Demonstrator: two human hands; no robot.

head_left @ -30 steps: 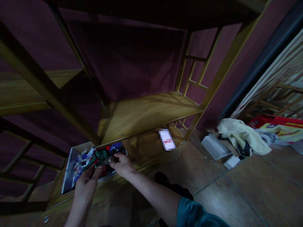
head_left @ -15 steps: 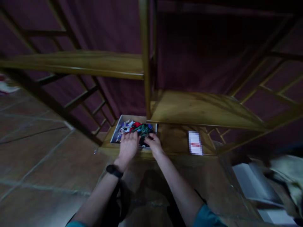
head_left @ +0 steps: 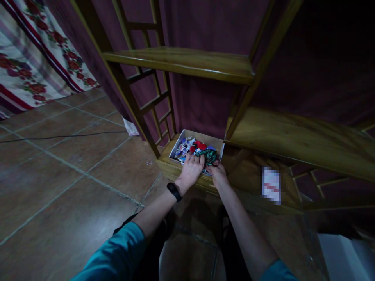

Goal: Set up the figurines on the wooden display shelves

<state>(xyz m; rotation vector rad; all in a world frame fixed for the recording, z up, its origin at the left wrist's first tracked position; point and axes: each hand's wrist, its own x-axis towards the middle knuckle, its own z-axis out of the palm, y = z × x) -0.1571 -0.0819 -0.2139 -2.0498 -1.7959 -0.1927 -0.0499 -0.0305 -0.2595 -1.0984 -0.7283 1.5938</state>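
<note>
An open white box (head_left: 220, 151) stands on the low left shelf, filled with small mixed items. Among them lie red pieces (head_left: 199, 146), silvery and blue bits (head_left: 184, 149), and a crumpled green patterned piece (head_left: 208, 155). My left hand (head_left: 192, 168), with a black band on its wrist, reaches over the front edge. Its fingers curl down at the left side of the green piece. At that piece's lower right, my right hand (head_left: 218, 173) has its fingers bent and drawn together. What the fingertips of either hand grip is hidden.
The box sits inside a wooden shelf unit (head_left: 181, 64) with lattice sides. A blurred white-and-red item (head_left: 271, 185) lies on the lower shelf to the right. A dark cable (head_left: 73, 135) crosses the tiled floor. A pale box-like object (head_left: 341, 255) lies at lower right.
My view has swung left, so the shelf and box appear farther right. Both hands remain in the box around the green piece, now closer together.
</note>
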